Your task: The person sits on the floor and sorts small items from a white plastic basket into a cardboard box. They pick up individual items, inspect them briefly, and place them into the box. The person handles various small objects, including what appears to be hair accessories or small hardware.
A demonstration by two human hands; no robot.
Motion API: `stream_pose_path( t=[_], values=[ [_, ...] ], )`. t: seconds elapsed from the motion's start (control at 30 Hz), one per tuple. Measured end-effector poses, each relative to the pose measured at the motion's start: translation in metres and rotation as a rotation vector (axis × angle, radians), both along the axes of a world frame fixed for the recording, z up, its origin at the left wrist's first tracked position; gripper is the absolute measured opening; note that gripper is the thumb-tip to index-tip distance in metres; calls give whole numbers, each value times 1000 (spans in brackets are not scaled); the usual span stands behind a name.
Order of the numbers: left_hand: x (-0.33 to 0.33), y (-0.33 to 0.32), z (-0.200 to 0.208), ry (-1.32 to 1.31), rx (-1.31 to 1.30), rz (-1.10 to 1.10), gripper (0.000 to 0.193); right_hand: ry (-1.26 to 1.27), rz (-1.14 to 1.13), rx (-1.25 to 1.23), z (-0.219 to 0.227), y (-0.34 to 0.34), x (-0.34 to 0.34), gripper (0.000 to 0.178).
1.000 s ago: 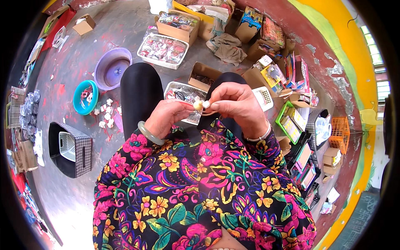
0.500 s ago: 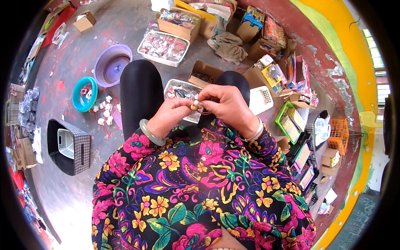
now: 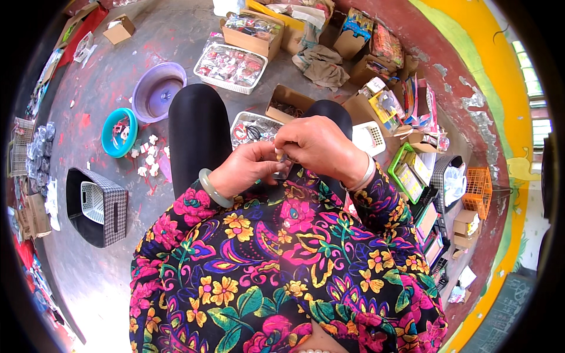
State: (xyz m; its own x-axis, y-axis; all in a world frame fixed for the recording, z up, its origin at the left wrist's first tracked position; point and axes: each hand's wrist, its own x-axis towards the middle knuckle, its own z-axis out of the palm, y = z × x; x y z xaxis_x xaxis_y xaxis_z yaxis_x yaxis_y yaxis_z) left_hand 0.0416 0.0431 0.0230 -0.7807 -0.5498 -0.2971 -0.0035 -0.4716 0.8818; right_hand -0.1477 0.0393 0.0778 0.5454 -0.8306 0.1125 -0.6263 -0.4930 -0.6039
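My left hand (image 3: pixel 246 168) and my right hand (image 3: pixel 325 148) meet above my lap, fingertips pinched together. Between them is a small beaded cord (image 3: pixel 280 155), of which only a white and a yellowish bead show; fingers hide the rest. The right hand arches over from above, while the left grips from the side. Just beyond the hands, between my knees, stands a white basket (image 3: pixel 235 130) holding dark cords and small pieces. A cardboard box (image 3: pixel 288 101) with brown strands inside is right behind it.
On the left are a purple basin (image 3: pixel 141 100), a teal basin (image 3: pixel 106 138) and a dark woven bin (image 3: pixel 118 206). A white basket of packets (image 3: pixel 200 67) stands ahead. Boxes, a green tray (image 3: pixel 395 162) and an orange crate (image 3: pixel 478 188) crowd the right. White scraps (image 3: pixel 152 159) lie on the floor.
My right hand has turned over further and now covers more of the beaded cord. The brown loop that showed under the fingers is hidden. My left fingers have curled and spread slightly.
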Motion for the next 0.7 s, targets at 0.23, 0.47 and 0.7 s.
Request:
stream_pose_path(
  t=[0.23,0.47,0.7],
  values=[
    [-1,2,2,76,-21,48,30,53,120,71,5,-7,6,9],
    [4,-2,-4,203,207,223,30,-222,43,-6,9,-12,7,12],
    [2,-1,-2,99,144,188,32,-153,8,-38,12,-12,4,16]
  ],
)
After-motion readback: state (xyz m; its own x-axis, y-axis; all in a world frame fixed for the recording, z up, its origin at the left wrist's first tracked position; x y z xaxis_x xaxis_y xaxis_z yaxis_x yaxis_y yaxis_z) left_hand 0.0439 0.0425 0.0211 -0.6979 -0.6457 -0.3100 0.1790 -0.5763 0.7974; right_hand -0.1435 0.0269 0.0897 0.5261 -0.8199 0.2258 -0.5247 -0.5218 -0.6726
